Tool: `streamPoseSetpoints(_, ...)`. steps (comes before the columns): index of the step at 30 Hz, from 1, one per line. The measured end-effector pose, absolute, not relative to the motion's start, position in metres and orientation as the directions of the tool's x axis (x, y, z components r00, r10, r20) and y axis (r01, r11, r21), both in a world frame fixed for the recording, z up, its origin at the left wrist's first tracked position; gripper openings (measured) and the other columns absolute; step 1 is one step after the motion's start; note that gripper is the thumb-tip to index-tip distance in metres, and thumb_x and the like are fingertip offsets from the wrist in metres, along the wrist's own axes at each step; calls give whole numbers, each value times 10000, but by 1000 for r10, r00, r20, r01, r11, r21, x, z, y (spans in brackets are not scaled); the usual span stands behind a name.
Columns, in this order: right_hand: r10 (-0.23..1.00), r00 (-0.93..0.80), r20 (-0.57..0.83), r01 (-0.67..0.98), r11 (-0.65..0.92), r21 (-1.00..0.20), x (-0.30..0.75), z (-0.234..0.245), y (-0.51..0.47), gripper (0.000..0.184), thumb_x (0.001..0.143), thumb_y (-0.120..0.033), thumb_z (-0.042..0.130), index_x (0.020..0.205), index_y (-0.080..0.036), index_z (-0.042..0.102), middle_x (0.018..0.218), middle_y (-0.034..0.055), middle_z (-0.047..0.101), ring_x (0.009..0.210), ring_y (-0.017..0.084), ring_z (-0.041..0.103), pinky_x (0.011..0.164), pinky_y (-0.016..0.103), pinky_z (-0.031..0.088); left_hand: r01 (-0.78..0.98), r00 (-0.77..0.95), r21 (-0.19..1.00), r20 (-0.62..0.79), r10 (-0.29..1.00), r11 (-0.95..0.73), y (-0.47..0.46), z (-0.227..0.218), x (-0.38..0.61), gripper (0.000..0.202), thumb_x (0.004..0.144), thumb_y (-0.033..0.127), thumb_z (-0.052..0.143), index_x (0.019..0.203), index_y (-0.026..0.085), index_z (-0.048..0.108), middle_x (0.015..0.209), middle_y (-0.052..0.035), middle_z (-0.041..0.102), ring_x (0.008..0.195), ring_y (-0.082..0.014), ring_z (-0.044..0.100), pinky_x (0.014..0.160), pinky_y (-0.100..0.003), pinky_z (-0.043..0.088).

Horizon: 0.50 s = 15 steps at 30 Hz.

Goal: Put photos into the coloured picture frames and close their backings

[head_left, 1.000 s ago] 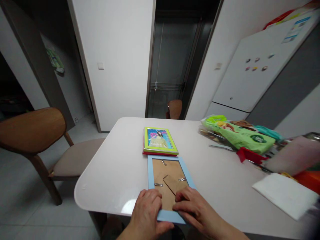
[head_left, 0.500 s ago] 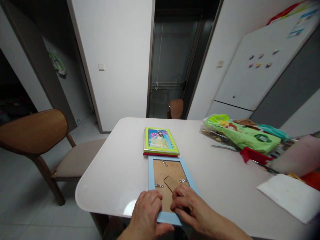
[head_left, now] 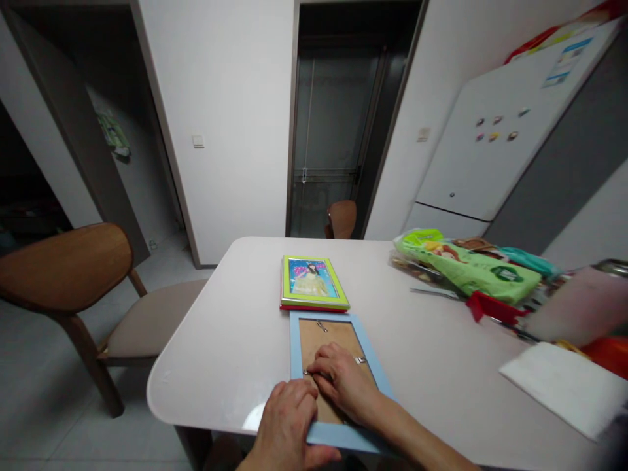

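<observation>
A blue picture frame (head_left: pixel 297 340) lies face down on the white table (head_left: pixel 230 347), its brown backing board (head_left: pixel 328 337) up. My left hand (head_left: pixel 287 425) grips the frame's near left corner, fingers curled over its edge. My right hand (head_left: pixel 343 383) rests on the backing board, fingertips bent at the small metal clip on the left side. Just beyond lies a green picture frame (head_left: pixel 313 282) with a photo, stacked on a red frame.
Green snack bags (head_left: pixel 471 265) and a red object (head_left: pixel 490 306) lie at the table's right, with a white paper (head_left: pixel 559 386) nearer. A wooden chair (head_left: pixel 73 288) stands left of the table. A white fridge (head_left: pixel 495 144) stands behind on the right.
My right hand has slid from the frame's near edge up and left across the backing board to the left clip. My left hand has stayed on the corner.
</observation>
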State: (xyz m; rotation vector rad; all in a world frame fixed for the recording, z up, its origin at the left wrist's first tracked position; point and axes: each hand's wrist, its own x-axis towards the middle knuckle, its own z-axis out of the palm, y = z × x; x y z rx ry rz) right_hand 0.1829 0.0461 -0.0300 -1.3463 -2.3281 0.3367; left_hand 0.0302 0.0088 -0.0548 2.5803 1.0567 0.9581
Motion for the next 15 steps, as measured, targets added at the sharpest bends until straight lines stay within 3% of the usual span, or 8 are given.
streamPoseSetpoints(5, 896, -338, 287, 683, 444, -581, 195, -23, 36, 257, 723, -158, 449, 934, -192, 593, 852, 56, 575, 827, 156, 502, 757, 289, 386, 603, 538, 422, 412, 735, -677, 3, -45, 32, 395, 542, 477, 679, 738, 189, 492, 930, -49, 562, 847, -222, 509, 741, -378, 404)
streamPoseSetpoints(7, 918, -262, 299, 643, 397, -655, 205, -16, 26, 245, 740, -176, 418, 909, -182, 595, 874, 64, 577, 824, 150, 521, 763, 285, 400, 610, 547, 423, 387, 742, -670, 0, -42, 33, 400, 519, 411, 714, 772, 194, 494, 1006, -55, 539, 914, -237, 493, 796, -412, 378)
streamPoseSetpoints(11, 956, -159, 246, 571, 292, -767, 233, -4, -7, 220, 739, -287, 426, 738, -192, 624, 771, 50, 600, 748, 167, 554, 703, 290, 436, 583, 585, 426, 371, 721, -692, -1, -45, 33, 351, 572, 318, 689, 823, 195, 478, 1078, -81, 515, 1020, -265, 451, 908, -516, 258)
streamPoseSetpoints(15, 987, 142, 80, 382, 20, -924, 266, -13, -34, 248, 692, -402, 480, 747, -210, 627, 643, 24, 608, 640, 184, 575, 591, 280, 466, 478, 573, 485, 459, 679, -732, -2, -53, 37, 254, 675, 381, 585, 812, 206, 461, 1018, -83, 538, 991, -248, 474, 925, -540, 219)
